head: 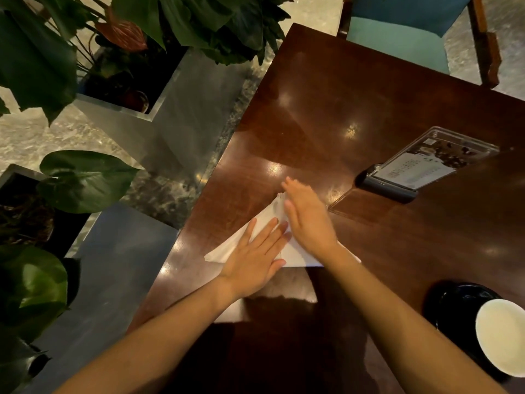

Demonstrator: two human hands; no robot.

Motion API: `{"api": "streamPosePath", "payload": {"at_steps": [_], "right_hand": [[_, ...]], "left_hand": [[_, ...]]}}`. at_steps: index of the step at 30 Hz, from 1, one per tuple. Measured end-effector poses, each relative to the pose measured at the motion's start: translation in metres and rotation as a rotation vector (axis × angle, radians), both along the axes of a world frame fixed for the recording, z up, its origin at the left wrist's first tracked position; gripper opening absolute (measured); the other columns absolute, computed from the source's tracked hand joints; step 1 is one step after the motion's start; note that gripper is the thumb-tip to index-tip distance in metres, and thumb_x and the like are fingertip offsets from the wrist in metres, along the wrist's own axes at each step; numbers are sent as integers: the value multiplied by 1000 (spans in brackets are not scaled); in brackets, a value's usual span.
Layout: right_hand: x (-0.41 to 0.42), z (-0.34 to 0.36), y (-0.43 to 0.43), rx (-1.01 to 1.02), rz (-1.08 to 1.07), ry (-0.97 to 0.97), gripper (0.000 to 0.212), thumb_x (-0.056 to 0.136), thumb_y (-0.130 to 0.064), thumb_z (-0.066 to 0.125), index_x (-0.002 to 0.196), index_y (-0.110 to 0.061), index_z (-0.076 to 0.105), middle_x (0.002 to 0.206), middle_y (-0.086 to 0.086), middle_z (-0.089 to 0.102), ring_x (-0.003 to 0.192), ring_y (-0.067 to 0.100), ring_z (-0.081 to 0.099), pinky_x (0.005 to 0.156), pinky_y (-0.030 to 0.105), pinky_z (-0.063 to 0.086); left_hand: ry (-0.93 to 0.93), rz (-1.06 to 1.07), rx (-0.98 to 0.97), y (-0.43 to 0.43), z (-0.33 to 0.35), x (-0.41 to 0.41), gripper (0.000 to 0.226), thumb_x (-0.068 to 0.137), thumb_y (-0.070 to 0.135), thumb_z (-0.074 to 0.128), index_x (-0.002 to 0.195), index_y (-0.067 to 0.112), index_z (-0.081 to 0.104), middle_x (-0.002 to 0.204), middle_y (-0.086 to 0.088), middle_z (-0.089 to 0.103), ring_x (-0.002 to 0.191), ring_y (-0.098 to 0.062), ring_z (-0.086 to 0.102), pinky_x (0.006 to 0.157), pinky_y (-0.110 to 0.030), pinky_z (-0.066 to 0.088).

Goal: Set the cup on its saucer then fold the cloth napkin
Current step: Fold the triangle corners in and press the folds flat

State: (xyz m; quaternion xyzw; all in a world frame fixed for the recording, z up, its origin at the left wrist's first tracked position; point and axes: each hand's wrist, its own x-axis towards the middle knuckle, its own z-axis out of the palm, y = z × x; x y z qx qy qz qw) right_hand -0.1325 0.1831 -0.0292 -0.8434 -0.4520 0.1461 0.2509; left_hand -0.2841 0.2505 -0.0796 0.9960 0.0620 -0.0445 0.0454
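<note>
Head view: white cloth napkin (264,223) lies as a triangle on the dark wooden table (341,103). Left hand (255,257) and right hand (309,220) both flat, fingers spread, pressing it and hiding its middle. White cup (501,335) sits on black saucer (451,302), lower right. Acrylic menu stand (420,166) nearby; potted plants (85,180) off the table's left edge.

White cloth napkin (265,223), folded to a triangle, lies on dark wood table (355,109) w/ left hand (255,257) flat on its left half & right hand (308,220) pressed flat over the right, fingers toward the apex. White cup (501,335) sits on black saucer (451,302) at lower right (partly cut by frame edge). Acrylic menu stand (423,163) near right edge; teal chair (403,38) at far side, potted plants (85,38) on the left.
</note>
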Motion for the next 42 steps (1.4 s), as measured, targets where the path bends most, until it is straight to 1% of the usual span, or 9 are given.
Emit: {"api": "streamPosePath", "payload": {"at_steps": [4,8,13,16,20,29,35,38,42], "right_hand": [[-16,-25,-3,-199,99,20,69,90,-50,1,148,-17,16,158,-1,11,145,11,3,120,35,1],[-3,-34,0,-275,195,-134,66,93,-51,-4,149,-19,9,158,-3,3,144,9,-4,120,38,2],[-3,-31,-4,-241,187,-125,65,92,-50,-1,149,-19,8,157,-5,0,143,5,-9,120,37,0],[-17,-26,-14,-197,148,-135,57,98,-43,13,149,-18,7,157,-4,-1,145,10,-5,119,35,-5],[-39,-37,-43,-234,197,-190,60,99,-45,5,146,-11,17,155,3,14,144,18,14,115,38,7],[-13,-37,-96,-380,112,-312,54,100,-44,7,147,-20,16,154,-2,17,142,19,20,113,39,9],[-11,-36,-100,-417,130,-320,54,100,-44,8,147,-20,16,155,0,20,142,20,20,114,38,6],[-11,-37,-100,-432,141,-329,55,100,-42,8,147,-15,21,154,4,26,142,21,19,114,41,9],[-11,-39,-100,-417,153,-341,55,100,-42,6,147,-17,18,154,3,21,143,21,20,114,40,8]], "left_hand": [[14,-6,3,1,1,0,58,95,44,26,143,10,30,149,-8,35,143,-24,17,111,-51,15],[-2,-32,-25,3,2,1,58,95,44,24,143,11,28,150,-8,33,143,-23,18,111,-50,14],[-5,-26,-23,4,0,2,58,95,43,26,141,8,31,149,-10,36,142,-22,19,110,-49,14],[-1,-13,-22,2,-2,1,59,96,43,24,145,10,24,152,-9,28,143,-22,15,111,-50,13],[-28,-4,6,1,-2,2,61,95,41,24,147,10,15,156,-7,14,144,-20,10,110,-50,15],[0,-50,-77,13,-4,-1,58,96,45,26,146,16,21,155,-2,19,143,-16,12,112,-46,12],[-105,36,-73,5,20,24,55,98,42,15,125,16,56,134,-2,55,127,-20,47,110,-50,23],[-74,-84,-32,-16,18,51,52,95,40,27,139,16,39,145,-2,42,136,-20,35,110,-46,17],[-10,-110,-46,-5,7,56,55,97,44,21,145,18,24,153,0,28,142,-16,21,112,-43,14]]}}
